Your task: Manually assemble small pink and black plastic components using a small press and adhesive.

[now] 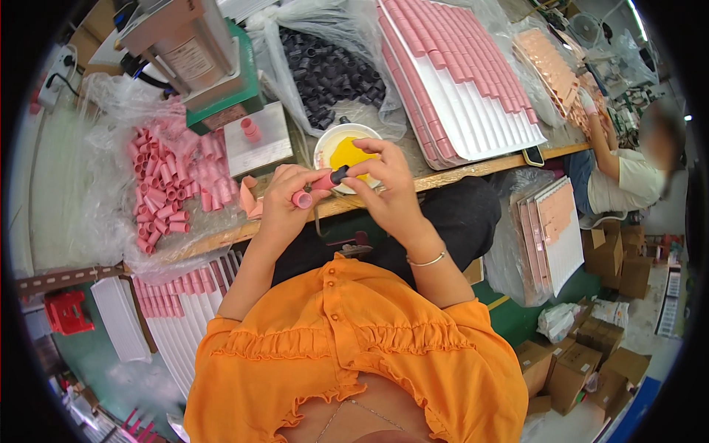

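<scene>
Fingers (292,182) w/ pink cyls. (302,199), blk cap (340,174)

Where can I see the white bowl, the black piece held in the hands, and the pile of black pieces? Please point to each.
White bowl (318,153): head view, on its left rim.
Held black piece (339,175): head view, on its side.
Pile of black pieces (329,72): head view, near its middle.

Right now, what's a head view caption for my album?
Left hand holds pink tubes; right hand holds a black piece.
</scene>
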`<state>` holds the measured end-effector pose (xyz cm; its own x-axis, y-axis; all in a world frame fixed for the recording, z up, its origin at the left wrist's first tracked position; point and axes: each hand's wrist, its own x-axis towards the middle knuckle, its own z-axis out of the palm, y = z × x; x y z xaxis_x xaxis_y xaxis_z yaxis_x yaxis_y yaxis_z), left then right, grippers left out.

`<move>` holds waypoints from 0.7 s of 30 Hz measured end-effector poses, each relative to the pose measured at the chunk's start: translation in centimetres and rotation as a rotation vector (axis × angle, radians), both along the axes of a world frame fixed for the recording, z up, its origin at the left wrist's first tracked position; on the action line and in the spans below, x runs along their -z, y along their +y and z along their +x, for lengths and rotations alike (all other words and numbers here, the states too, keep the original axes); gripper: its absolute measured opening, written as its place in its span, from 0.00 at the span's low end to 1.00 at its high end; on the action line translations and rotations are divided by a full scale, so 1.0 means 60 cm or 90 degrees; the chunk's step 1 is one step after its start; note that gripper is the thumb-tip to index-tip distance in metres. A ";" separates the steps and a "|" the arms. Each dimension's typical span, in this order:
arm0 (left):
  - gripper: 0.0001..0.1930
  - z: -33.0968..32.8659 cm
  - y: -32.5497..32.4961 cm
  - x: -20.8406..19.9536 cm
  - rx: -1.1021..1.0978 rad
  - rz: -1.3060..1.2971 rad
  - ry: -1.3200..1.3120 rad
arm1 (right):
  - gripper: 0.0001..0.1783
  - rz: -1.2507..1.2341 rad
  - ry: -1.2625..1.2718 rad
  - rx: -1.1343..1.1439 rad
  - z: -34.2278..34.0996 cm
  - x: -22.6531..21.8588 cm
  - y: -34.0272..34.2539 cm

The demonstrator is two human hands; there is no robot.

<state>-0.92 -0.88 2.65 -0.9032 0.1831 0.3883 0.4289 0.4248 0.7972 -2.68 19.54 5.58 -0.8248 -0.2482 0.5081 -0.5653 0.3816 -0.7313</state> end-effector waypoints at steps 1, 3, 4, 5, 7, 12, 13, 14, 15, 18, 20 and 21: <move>0.16 -0.001 0.003 0.001 0.002 -0.015 0.017 | 0.07 0.014 0.020 0.005 0.002 -0.003 -0.002; 0.17 0.000 0.010 0.003 -0.021 -0.015 -0.023 | 0.07 -0.055 -0.002 0.030 0.005 -0.014 0.009; 0.17 -0.002 0.009 0.005 -0.052 -0.019 -0.061 | 0.06 -0.129 -0.023 0.046 0.003 -0.020 0.012; 0.15 -0.005 0.009 0.029 -0.019 0.157 -0.201 | 0.05 -0.166 -0.055 0.055 0.003 -0.026 0.018; 0.14 -0.008 0.014 0.039 0.026 0.368 -0.299 | 0.06 -0.191 -0.113 0.012 0.000 -0.017 0.034; 0.14 -0.003 0.052 0.032 0.077 0.879 -0.602 | 0.07 -0.099 -0.006 0.034 0.006 -0.007 0.017; 0.13 -0.002 0.058 0.054 0.086 0.939 -0.630 | 0.08 -0.046 0.047 0.070 0.009 -0.010 0.011; 0.13 -0.002 0.074 0.046 0.105 0.935 -0.641 | 0.08 -0.040 0.052 0.088 0.011 -0.005 0.010; 0.14 -0.002 0.094 0.031 0.144 0.978 -0.647 | 0.08 0.026 0.129 0.122 0.011 0.002 0.013; 0.14 -0.005 0.121 0.024 0.184 1.080 -0.686 | 0.10 0.103 0.211 0.165 0.009 -0.001 0.023; 0.15 -0.002 0.118 0.015 0.140 1.086 -0.721 | 0.10 0.115 0.210 0.171 0.005 -0.028 0.056; 0.15 0.000 0.116 0.017 0.102 1.074 -0.718 | 0.11 0.083 0.191 0.219 -0.003 -0.034 0.086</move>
